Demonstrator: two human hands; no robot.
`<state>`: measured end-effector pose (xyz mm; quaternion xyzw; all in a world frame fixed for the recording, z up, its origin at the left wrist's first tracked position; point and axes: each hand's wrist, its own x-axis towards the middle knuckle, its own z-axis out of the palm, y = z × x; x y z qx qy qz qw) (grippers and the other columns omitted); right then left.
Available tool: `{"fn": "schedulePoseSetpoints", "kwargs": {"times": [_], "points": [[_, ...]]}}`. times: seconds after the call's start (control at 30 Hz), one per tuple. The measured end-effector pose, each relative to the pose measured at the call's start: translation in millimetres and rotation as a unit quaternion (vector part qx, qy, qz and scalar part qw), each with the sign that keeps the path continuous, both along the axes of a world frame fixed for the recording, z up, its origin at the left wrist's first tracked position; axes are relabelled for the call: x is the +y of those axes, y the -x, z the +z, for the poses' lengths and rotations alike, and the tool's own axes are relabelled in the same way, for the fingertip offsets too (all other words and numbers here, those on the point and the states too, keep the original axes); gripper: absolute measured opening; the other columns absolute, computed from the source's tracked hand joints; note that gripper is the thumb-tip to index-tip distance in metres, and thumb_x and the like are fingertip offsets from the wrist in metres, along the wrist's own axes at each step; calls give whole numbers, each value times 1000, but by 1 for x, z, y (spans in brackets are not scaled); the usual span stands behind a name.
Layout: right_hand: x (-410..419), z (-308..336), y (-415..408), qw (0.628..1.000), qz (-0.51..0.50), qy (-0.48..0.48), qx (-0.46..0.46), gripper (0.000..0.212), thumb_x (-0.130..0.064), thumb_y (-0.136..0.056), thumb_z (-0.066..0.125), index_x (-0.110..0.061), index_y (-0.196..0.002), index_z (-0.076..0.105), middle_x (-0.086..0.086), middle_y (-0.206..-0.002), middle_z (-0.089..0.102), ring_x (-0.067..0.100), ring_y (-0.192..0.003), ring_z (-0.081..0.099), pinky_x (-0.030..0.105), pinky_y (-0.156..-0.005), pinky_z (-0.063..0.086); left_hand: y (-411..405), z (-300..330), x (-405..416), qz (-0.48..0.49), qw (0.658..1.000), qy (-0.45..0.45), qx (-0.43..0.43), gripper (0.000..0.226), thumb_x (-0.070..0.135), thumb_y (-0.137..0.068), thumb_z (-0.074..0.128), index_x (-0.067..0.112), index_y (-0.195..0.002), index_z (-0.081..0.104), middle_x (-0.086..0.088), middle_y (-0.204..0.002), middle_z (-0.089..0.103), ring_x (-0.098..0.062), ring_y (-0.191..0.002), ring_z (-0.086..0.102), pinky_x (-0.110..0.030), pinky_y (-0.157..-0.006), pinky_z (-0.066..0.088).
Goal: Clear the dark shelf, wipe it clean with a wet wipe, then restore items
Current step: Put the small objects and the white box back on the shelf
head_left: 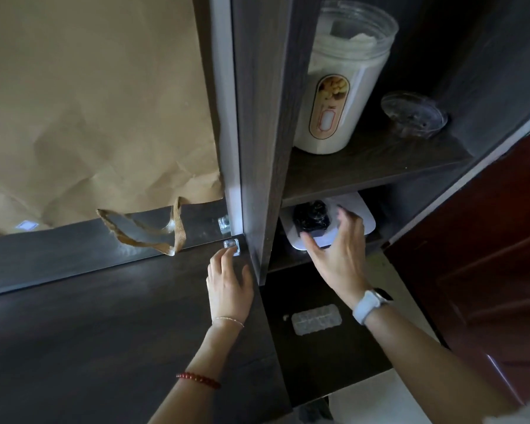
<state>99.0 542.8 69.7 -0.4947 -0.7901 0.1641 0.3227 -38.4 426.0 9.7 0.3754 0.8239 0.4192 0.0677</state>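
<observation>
The dark shelf unit [364, 166] stands at the right of a dark desk top [104, 332]. On its upper board stand a clear jar of white powder [340, 87] and a clear round lid [415, 114]. On the middle board a white flat box [366, 218] carries a black bottle [311, 217]. My right hand [338, 249] reaches into that compartment with fingers spread round the bottle's base, not clearly touching it. My left hand [228, 286] lies flat on the desk beside the upright panel, fingertips near a small clear cube [231, 244].
A brown paper sheet [89, 102] with a fabric handle loop [147, 231] hangs behind the desk. A clear blister pack [315, 319] lies on the lowest board. A dark red door [487, 270] stands at the right.
</observation>
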Motion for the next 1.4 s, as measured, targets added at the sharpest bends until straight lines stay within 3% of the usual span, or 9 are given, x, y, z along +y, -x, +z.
{"fn": "schedulePoseSetpoints", "kwargs": {"times": [0.17, 0.4, 0.53, 0.67, 0.83, 1.03, 1.23, 1.33, 1.4], "points": [[10, 0, 20, 995, -38, 5, -91, 66, -38, -62, 78, 6, -105, 53, 22, -98, 59, 40, -93, 55, 46, -74, 45, -17, 19, -10, 6, 1000, -26, 11, 40, 28, -78, 43, 6, -110, 56, -13, -110, 55, -28, -104, 53, -32, -87, 39], [16, -7, -14, 1000, 8, 19, -20, 49, -23, -64, 77, 7, -96, 55, 23, -94, 58, 40, -94, 52, 44, -82, 45, -57, 36, -11, -77, 994, -76, 29, 19, 24, -83, 45, 13, -95, 55, -2, -89, 55, -14, -82, 53, -24, -74, 45], [26, 0, -45, 999, -7, 44, 15, 47, -24, -68, 75, 6, -97, 54, 21, -96, 57, 37, -99, 50, 44, -86, 45, -89, 45, 19, -102, 993, -49, -28, 35, 27, -84, 46, 9, -114, 53, -6, -110, 53, -17, -104, 50, -24, -91, 42], [47, 7, -65, 993, -7, 111, 46, 45, -26, -76, 70, 5, -102, 50, 17, -100, 53, 34, -102, 50, 41, -90, 44, -101, 56, 65, -8, 994, 35, -106, 64, 17, -86, 56, 0, -139, 24, -21, -139, 32, -35, -129, 28, -36, -109, 22], [59, 3, -74, 976, 14, 196, 90, 45, -28, -81, 65, 0, -112, 48, 13, -110, 51, 27, -103, 53, 23, -83, 39, -95, 50, 97, 93, 966, 99, -218, 66, 23, -86, 56, -6, -136, 23, -29, -132, 41, -42, -122, 38, -41, -102, 31], [51, 1, -83, 974, 43, 192, 108, 43, -24, -81, 66, -1, -112, 48, 9, -107, 49, 18, -98, 50, 18, -81, 38, -107, 44, 89, 101, 969, 64, -216, 67, 21, -82, 64, -7, -132, 29, -26, -129, 41, -39, -122, 39, -41, -103, 32], [22, -6, -113, 969, 77, 179, 153, 34, -16, -80, 68, -9, -108, 49, 6, -102, 51, 15, -94, 53, 16, -79, 41, -135, 58, 67, 105, 973, -56, -198, 57, 9, -79, 65, 0, -126, 33, -15, -128, 35, -2, -98, 29, -6, -76, 27], [7, -9, -127, 959, 81, 202, 180, 35, -34, -76, 66, -19, -101, 46, 8, -100, 53, 20, -93, 57, 25, -79, 47, -138, 64, 50, 83, 974, -103, -185, 51, 5, -78, 66, -1, -120, 38, -11, -119, 35, 8, -90, 24, 6, -76, 25], [-7, -10, -131, 957, 82, 211, 183, 33, -40, -73, 63, -26, -98, 46, 8, -101, 53, 20, -93, 58, 33, -80, 51, -143, 66, 32, 74, 970, -116, -201, 51, 8, -77, 68, 2, -119, 38, -5, -116, 31, 6, -94, 25, 0, -83, 30]]}}
